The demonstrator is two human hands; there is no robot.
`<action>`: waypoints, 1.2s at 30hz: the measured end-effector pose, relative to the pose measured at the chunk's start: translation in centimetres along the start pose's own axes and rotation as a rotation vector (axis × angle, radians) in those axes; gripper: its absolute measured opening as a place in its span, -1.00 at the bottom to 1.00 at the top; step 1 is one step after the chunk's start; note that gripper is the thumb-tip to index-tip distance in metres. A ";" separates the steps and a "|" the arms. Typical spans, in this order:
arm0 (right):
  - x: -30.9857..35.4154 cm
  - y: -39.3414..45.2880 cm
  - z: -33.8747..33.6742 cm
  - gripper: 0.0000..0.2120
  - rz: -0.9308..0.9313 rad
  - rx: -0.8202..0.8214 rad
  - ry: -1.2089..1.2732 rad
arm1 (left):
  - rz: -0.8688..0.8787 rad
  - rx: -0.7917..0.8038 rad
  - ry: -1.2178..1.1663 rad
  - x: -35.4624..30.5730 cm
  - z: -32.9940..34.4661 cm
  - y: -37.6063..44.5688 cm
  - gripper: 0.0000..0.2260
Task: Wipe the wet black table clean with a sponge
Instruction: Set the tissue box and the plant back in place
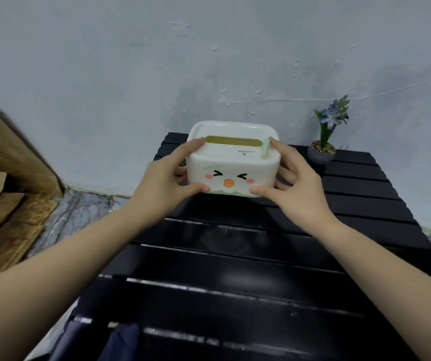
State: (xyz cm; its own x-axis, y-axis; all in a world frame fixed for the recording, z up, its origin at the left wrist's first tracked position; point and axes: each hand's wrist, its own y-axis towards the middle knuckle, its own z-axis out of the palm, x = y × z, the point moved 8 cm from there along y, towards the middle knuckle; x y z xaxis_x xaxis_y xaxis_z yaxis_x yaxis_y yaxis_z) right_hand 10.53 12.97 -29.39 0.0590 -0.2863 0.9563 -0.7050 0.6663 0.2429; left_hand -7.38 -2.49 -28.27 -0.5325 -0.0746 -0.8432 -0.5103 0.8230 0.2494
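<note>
A black slatted table (248, 269) fills the lower middle of the view, its near slats glinting with wet streaks. Over its far half I hold a white tissue box (231, 162) with a cartoon face and a slot in its lid. My left hand (166, 178) grips the box's left end, thumb under the front corner and a finger on the lid. My right hand (296, 182) grips the right end the same way. Whether the box rests on the table or hangs just above it is unclear. No sponge is in view.
A small potted plant (325, 144) with blue flowers stands at the table's far right corner, close to the box. A pale wall rises right behind the table. Brown cardboard (14, 162) leans at the left on the floor. Dark blue cloth (110, 342) shows at the bottom edge.
</note>
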 end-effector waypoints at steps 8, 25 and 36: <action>-1.7 -4.9 0.4 -0.21 0.062 -0.004 -0.069 | -0.055 0.028 0.001 1.4 2.0 -4.8 -0.27; 1.7 -6.8 -8.3 -0.45 0.025 -0.152 -0.449 | 0.227 -0.307 0.208 -9.5 1.0 -5.9 -0.51; 0.1 -1.1 -14.7 -0.77 -0.039 -0.172 -0.821 | 0.331 0.075 0.313 -11.8 17.7 -3.8 -0.72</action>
State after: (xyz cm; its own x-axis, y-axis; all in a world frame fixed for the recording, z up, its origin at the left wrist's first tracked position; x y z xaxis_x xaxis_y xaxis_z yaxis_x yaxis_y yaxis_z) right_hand 21.67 22.30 -27.13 -0.4993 -0.6772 0.5404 -0.5915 0.7222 0.3586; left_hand 12.77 5.26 -27.70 -0.8427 0.0423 -0.5368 -0.2341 0.8690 0.4359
